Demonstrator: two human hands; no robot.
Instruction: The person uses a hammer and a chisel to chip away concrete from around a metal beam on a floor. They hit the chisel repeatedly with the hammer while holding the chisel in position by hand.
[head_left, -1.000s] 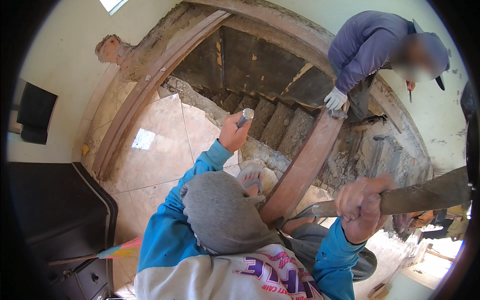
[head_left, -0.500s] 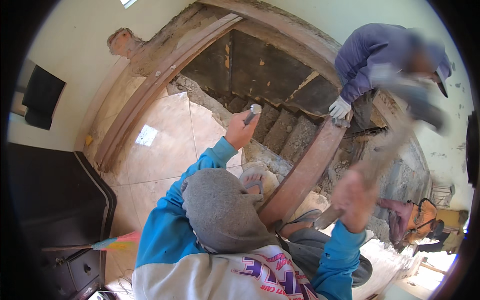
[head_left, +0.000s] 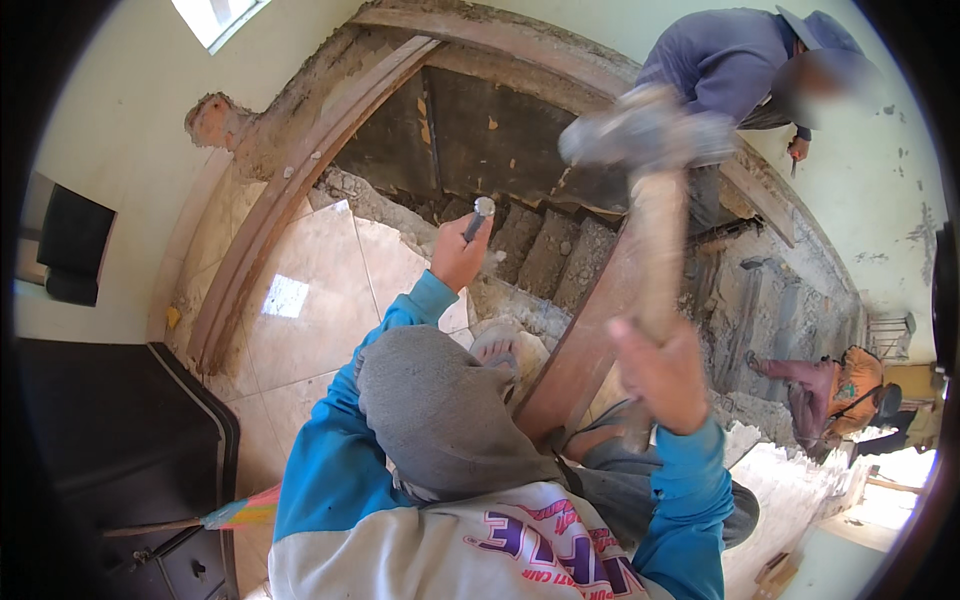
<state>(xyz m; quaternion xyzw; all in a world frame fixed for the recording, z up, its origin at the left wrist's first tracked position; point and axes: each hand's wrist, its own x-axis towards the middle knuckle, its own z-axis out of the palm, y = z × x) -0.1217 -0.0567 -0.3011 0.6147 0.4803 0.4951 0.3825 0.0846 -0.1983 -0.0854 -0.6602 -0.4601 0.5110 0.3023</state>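
Out ahead of the wearer, the bare fingers of the left hand (head_left: 458,258) are curled round a chisel (head_left: 480,214), and those of the right hand (head_left: 664,374) are closed round the wooden handle of a hammer (head_left: 659,250). The chisel's top pokes up just beyond the left fingers; the hammer's head is well beyond the right ones, blurred. A missed or glancing blow could land on the left fingers, because the chisel offers a small face and little of it stands clear of the grip. The hammer could also twist or slip, being held in one bare hand. Farther out past the right fingers, a co-worker (head_left: 722,62) bends behind the hammer's head in this view; the gap between them cannot be told, but a loose swing or flying chips might reach that person.

The chisel looks like a stout grey metal rod, its flat end pale and shiny; the left fingers hide its lower part. The hammer has a thick, light brown handle, its butt showing below the right fingers, and a bulky greyish head, too smeared to show its faces.
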